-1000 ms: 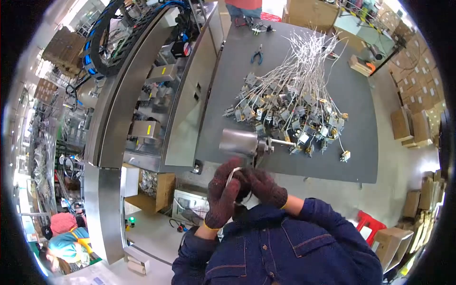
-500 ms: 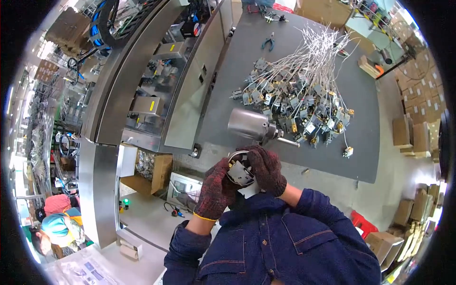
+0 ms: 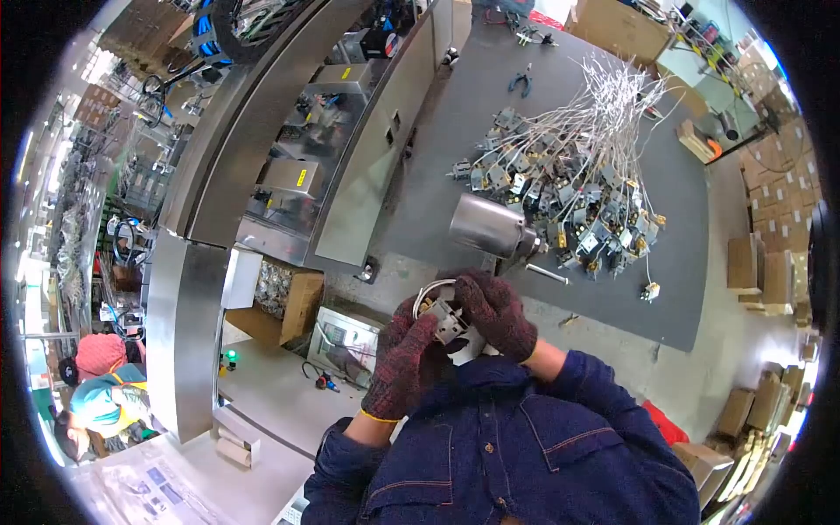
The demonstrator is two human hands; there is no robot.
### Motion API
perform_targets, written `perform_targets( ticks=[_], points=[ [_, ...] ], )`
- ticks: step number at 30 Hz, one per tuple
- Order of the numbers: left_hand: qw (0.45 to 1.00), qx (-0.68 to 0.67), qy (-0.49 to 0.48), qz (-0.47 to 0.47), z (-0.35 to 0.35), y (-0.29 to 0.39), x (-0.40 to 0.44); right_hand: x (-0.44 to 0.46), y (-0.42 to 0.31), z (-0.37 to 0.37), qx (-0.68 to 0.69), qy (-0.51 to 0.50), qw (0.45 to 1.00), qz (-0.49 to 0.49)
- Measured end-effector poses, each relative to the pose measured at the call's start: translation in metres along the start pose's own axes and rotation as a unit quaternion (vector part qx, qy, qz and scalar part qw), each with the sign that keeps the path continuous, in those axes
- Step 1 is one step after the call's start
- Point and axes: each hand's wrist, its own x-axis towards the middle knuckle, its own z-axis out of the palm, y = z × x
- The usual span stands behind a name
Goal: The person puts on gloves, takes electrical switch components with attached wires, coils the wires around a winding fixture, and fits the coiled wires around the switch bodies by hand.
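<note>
Metal unit (image 3: 448, 323) | left hand (image 3: 398, 363): grip closed on its side | right hand (image 3: 497, 315): grip curled at opposite side

Blocked just beyond the left hand (image 3: 395, 360) and right hand (image 3: 499, 317) by the metal cylinder (image 3: 486, 226) and its thin rod (image 3: 549, 274), jutting right over the near part of the grey tabletop (image 3: 437, 179). Barred farther on by the heap of wired metal units (image 3: 564, 197) and the fanned white wires (image 3: 617, 101). Passable between heap and steel machine cabinet (image 3: 363, 197), short of the pliers (image 3: 521, 81); passable also along the right edge.
</note>
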Motion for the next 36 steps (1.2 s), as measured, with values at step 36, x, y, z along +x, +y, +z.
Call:
perform_targets(
  ticks=[36],
  points=[
    [0.970,0.219,0.102,0.000,-0.109,0.003,0.021,0.065,-0.013,0.039,0.011,-0.321,0.945,-0.061]
  ],
)
